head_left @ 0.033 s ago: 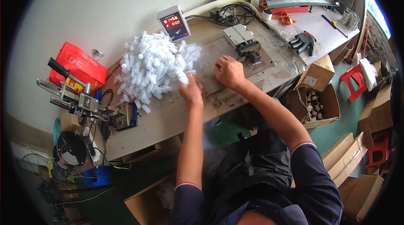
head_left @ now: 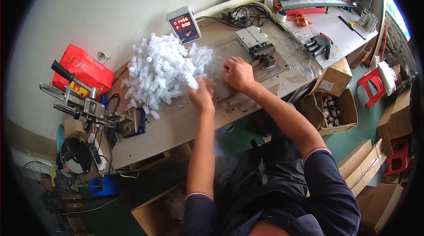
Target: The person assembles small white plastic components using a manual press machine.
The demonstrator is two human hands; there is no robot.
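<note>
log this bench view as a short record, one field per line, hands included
left hand: at the right edge of the pile, a white piece by its fingertips; grip unclear
right hand: fingers curled, over the workbench; contents hidden
pile: many small white pieces, heaped
display box: behind the pile, red digits lit
metal fixture: beyond the right hand
lever device: left end of workbench
glove: dark, lying at right

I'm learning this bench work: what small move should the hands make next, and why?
Probably the left hand should draw the white piece at its fingertips clear of the pile, toward the right hand: that piece sits at the pile's edge, and the right hand is close by with its fingers curled, though whether it holds anything is hidden.
</note>
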